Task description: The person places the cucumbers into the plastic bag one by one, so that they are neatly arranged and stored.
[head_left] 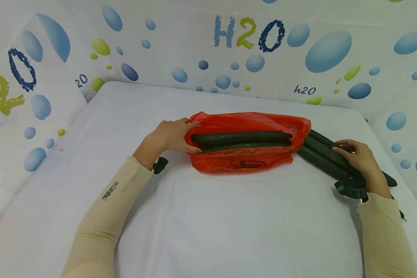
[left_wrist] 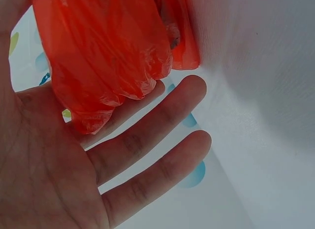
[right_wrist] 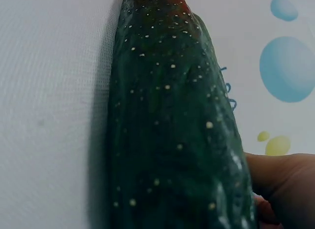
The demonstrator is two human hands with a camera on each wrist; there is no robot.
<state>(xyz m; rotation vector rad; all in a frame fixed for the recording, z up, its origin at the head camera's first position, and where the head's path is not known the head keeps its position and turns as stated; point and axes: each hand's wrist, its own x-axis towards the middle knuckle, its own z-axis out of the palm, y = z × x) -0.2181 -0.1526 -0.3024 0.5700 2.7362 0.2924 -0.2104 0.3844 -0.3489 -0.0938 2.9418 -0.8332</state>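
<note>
A red plastic bag lies on its side on the white table, with two dark green cucumbers showing through its opening. My left hand holds the bag's left end between thumb and forefinger. In the left wrist view, the other fingers stretch out beside the gathered red film. To the right, several cucumbers lie slanted side by side, their far ends meeting the bag's right edge. My right hand grips one of them from above. A speckled cucumber fills the right wrist view, the thumb beside it.
A white cloth covers the table. Behind and at the sides hangs a curtain with blue and green drops and lettering. Black wrist devices sit at both wrists. A cucumber end sticks out right of my right wrist.
</note>
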